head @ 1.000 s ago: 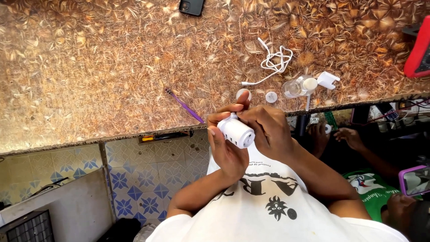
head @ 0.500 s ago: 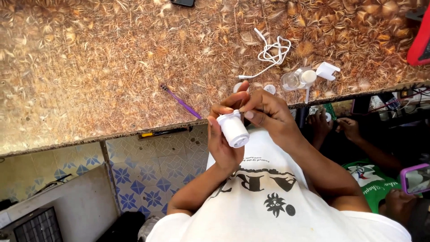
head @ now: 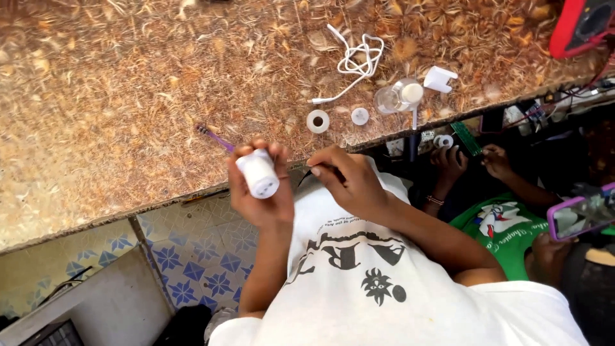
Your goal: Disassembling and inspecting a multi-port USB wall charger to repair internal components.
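Two hands busy below the counter (head: 128, 96) edge: left hand (head: 259, 192) fingers clamped on a white bulb base (head: 258, 173), right hand (head: 349, 182) at three o'clock pinching a thin dark wire (head: 305, 176), ring (head: 318, 121) and cap (head: 360, 116) lying unfitted at one o'clock.

The right hand (head: 349, 182) is now off the white cylindrical part (head: 258, 173) and sits just beside it, pinching a thin dark tool. The left hand (head: 259, 192) alone holds the part, raised slightly toward the tabletop (head: 128, 96) edge.
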